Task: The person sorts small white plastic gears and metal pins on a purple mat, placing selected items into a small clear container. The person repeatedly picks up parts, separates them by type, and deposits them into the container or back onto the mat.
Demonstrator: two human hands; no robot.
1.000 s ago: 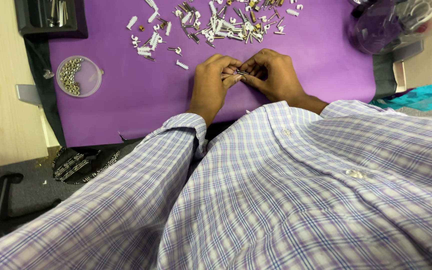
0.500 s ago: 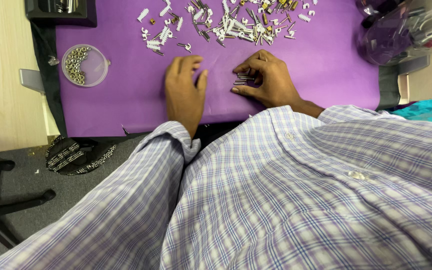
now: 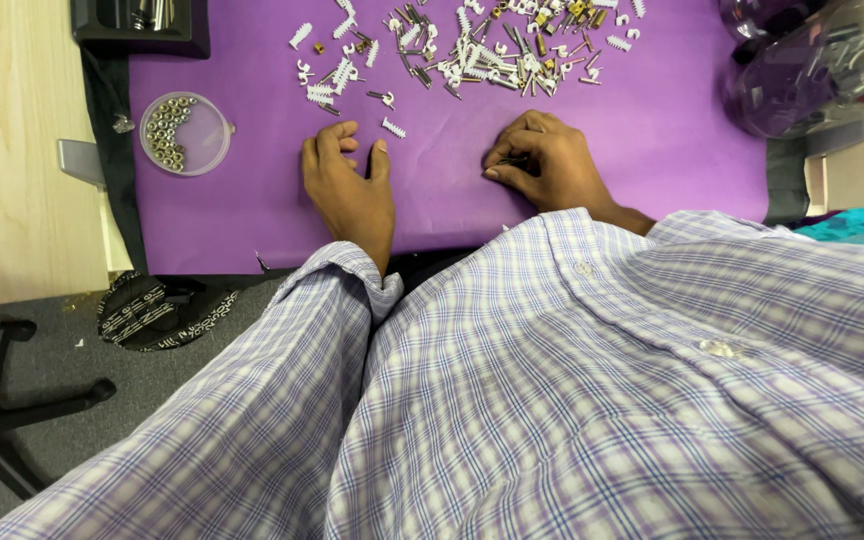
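Observation:
My left hand (image 3: 347,180) lies palm down on the purple mat (image 3: 252,210), fingers slightly curled and apart, holding nothing. A white ribbed plastic anchor (image 3: 393,128) lies just beyond its fingertips. My right hand (image 3: 547,165) rests on the mat to the right, its fingers closed around a small dark metal piece (image 3: 512,160) that shows between thumb and fingers. A scatter of small screws, white anchors and brass bits (image 3: 472,50) is spread across the far part of the mat, beyond both hands.
A round clear dish of metal nuts (image 3: 178,131) sits at the mat's left. A black tray (image 3: 142,25) stands at the far left corner. Clear plastic containers (image 3: 812,60) are at the far right. Wooden desk surface (image 3: 12,150) lies left; a chair base (image 3: 2,410) stands on the floor.
My hands, joined over a small piece a second ago, have separated. The left hand slid left and lies flat on the mat. The right hand keeps the piece.

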